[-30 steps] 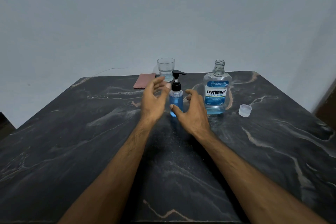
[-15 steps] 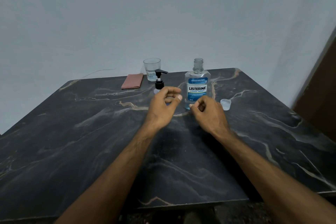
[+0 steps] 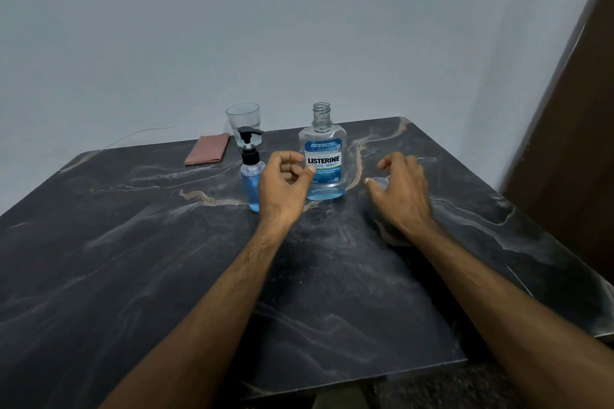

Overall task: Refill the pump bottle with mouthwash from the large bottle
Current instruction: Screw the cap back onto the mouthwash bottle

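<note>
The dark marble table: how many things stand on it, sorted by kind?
Bottles: 2, the small clear pump bottle with blue liquid and the large clear Listerine bottle.
Drinking glasses: 1, clear.
Bottle caps: 1, clear plastic.
Folded cloths: 1, pink.
Total: 5

Pump bottle capped, large bottle uncapped, right hand over cap

Table was black marble with white and tan veins. Pump bottle was clear with blue liquid and a black pump. Large bottle was clear, pale blue liquid low, blue-white label. Folded cloth pinkish brown. Glass clear. Wall pale grey-blue.
</note>
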